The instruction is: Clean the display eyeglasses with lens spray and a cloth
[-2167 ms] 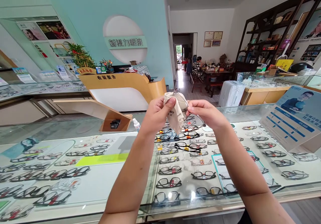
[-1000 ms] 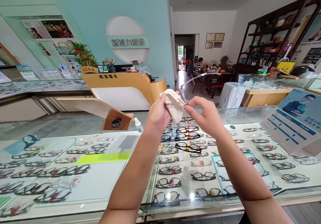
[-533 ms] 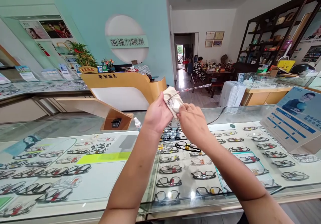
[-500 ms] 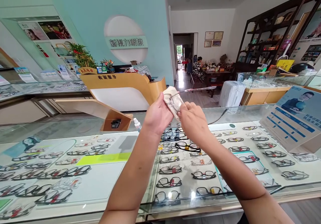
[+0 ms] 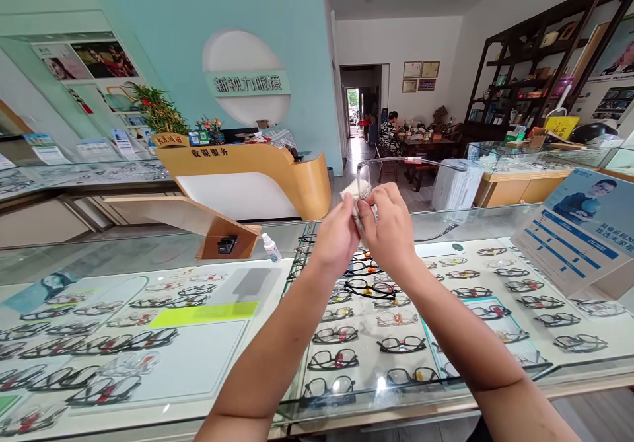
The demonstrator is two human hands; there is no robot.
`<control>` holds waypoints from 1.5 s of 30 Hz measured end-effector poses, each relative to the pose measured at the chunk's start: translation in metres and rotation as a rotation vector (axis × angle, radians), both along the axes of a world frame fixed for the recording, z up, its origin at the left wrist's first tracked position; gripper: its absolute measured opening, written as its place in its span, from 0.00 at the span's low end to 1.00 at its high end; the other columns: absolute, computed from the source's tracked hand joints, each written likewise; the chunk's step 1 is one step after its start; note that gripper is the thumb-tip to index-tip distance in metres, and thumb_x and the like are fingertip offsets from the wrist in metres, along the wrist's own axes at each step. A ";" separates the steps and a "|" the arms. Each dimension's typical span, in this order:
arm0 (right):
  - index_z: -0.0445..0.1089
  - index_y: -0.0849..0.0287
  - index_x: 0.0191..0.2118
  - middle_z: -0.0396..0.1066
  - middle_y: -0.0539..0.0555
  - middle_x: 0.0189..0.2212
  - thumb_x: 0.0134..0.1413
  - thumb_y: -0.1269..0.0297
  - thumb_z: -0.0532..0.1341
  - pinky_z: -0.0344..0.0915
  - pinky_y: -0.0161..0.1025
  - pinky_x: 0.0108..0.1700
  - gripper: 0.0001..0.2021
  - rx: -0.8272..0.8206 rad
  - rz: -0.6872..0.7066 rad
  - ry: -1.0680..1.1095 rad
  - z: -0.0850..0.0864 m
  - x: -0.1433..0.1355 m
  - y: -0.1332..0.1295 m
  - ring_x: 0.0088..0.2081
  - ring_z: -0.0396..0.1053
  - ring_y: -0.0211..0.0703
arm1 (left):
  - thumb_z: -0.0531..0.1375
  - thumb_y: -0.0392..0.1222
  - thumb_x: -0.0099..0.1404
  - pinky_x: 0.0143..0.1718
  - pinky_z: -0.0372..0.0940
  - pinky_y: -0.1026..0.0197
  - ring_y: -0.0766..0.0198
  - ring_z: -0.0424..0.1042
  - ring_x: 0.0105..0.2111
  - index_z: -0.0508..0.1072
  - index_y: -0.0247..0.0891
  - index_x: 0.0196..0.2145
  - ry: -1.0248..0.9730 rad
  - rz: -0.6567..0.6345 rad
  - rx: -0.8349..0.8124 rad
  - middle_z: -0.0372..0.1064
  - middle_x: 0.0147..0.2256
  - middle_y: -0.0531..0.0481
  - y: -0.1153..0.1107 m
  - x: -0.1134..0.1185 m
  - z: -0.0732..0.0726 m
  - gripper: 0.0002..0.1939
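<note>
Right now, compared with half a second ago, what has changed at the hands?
The left hand has moved right, close against the right hand. The cloth, then spread over the left palm, is now bunched and mostly hidden. The glasses have shifted right and slightly up. No hold was visibly released. The bottle and wooden stand stayed put.

The wall sign (image 5: 247, 83) reads 新视力眼镜, the counter (image 5: 267, 160) 收银服务.

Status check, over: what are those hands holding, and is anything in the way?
Left hand gripping pale cloth; right hand gripping eyeglasses. Temples spread, frame partly hidden. Nothing seen blocking; white bottle stands apart on glass counter.
</note>
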State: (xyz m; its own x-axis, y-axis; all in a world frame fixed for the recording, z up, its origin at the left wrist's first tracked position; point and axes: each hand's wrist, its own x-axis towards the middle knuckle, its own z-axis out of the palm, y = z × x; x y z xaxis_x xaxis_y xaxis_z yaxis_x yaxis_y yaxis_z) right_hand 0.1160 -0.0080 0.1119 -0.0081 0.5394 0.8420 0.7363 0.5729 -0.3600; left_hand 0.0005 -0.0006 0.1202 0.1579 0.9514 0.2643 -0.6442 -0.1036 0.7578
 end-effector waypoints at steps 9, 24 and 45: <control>0.66 0.53 0.39 0.67 0.54 0.37 0.77 0.58 0.58 0.66 0.49 0.47 0.10 0.359 0.037 0.342 0.005 0.016 0.009 0.43 0.67 0.49 | 0.70 0.66 0.69 0.67 0.68 0.48 0.45 0.75 0.62 0.85 0.38 0.52 0.231 -0.144 0.122 0.84 0.48 0.44 -0.006 0.019 -0.028 0.28; 0.70 0.50 0.39 0.80 0.53 0.42 0.70 0.46 0.66 0.76 0.46 0.53 0.15 -0.268 0.785 0.691 0.043 0.065 -0.017 0.48 0.78 0.46 | 0.65 0.52 0.73 0.28 0.60 0.60 0.65 0.61 0.28 0.67 0.41 0.25 0.755 0.496 0.621 0.66 0.31 0.51 -0.014 -0.043 0.021 0.21; 0.73 0.55 0.33 0.83 0.52 0.29 0.72 0.49 0.66 0.74 0.44 0.42 0.17 -0.687 1.059 0.292 0.048 0.076 -0.025 0.33 0.78 0.44 | 0.76 0.64 0.62 0.40 0.71 0.54 0.55 0.74 0.40 0.78 0.49 0.63 1.039 0.766 0.993 0.80 0.54 0.43 -0.029 -0.060 0.034 0.36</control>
State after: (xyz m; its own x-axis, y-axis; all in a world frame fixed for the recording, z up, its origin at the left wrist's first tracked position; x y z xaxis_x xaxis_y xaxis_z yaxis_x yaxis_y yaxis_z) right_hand 0.1923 -0.0333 0.1595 -0.5582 0.7037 0.4397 -0.1142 0.4597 -0.8807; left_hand -0.0599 -0.0300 0.1539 0.2459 0.4171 0.8749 0.5031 -0.8265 0.2526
